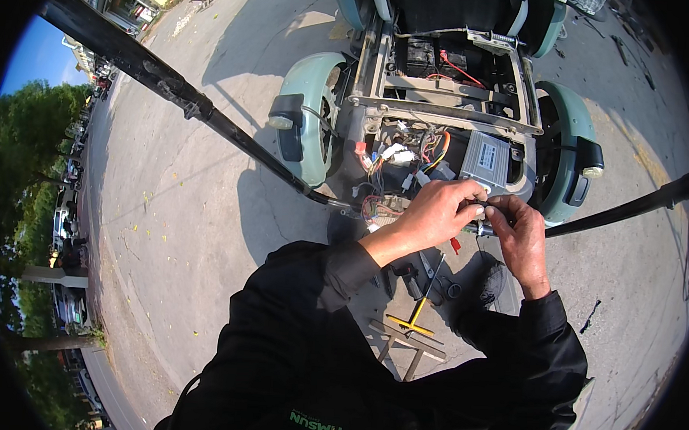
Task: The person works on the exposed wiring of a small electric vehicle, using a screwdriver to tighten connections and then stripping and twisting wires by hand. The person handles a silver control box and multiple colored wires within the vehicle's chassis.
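Note:
My left hand [438, 216] and my right hand [519, 236] meet just in front of a silver finned controller box [484, 158], their thumbs and forefingers pinched on a small dark part [481, 204] that is mostly hidden by the fingertips. To their left, a tangle of coloured wires and white connectors [398, 154] lies in the open frame [389, 103] of a mobility vehicle. A red connector [454, 244] hangs below my hands. Farther back sit black batteries [420, 57] with a red cable [461, 72].
Pale green wheel guards [303, 158] flank the frame, and long black poles [157, 77] reach out both sides. On the concrete ground [164, 229] lie a yellow T-handled tool [410, 325], scissors [427, 270] and a small stool [404, 344]. Trees [20, 159] and parked vehicles [70, 239] line the left.

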A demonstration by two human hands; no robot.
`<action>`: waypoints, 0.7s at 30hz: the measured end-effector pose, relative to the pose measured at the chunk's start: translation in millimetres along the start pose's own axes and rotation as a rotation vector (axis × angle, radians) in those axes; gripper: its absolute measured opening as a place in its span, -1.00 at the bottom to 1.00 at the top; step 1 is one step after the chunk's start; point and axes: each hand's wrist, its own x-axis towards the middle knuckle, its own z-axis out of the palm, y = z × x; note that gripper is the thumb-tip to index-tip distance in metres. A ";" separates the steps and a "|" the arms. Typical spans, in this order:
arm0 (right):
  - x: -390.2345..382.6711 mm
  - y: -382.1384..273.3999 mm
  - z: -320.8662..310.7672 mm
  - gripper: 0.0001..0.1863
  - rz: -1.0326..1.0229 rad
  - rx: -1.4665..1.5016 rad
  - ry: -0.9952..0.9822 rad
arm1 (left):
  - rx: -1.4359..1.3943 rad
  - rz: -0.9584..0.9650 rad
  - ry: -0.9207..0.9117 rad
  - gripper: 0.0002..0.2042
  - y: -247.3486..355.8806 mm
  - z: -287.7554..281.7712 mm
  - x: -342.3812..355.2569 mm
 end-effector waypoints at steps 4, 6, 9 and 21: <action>0.0 -0.1 -0.3 -0.79 0.003 0.003 -0.008 | 0.046 0.047 0.017 -0.80 0.5 -0.1 -0.5; -0.2 0.2 -0.3 -0.79 0.002 0.002 -0.006 | 0.072 0.060 0.020 -0.80 0.0 -0.1 -1.0; -0.2 0.6 -0.3 -0.79 0.005 0.007 -0.007 | 0.095 0.076 0.024 -0.81 -1.4 0.7 -0.9; 1.0 0.6 0.2 -0.82 -0.021 -0.007 -0.007 | 0.109 0.098 0.032 -0.82 -3.6 1.2 -1.5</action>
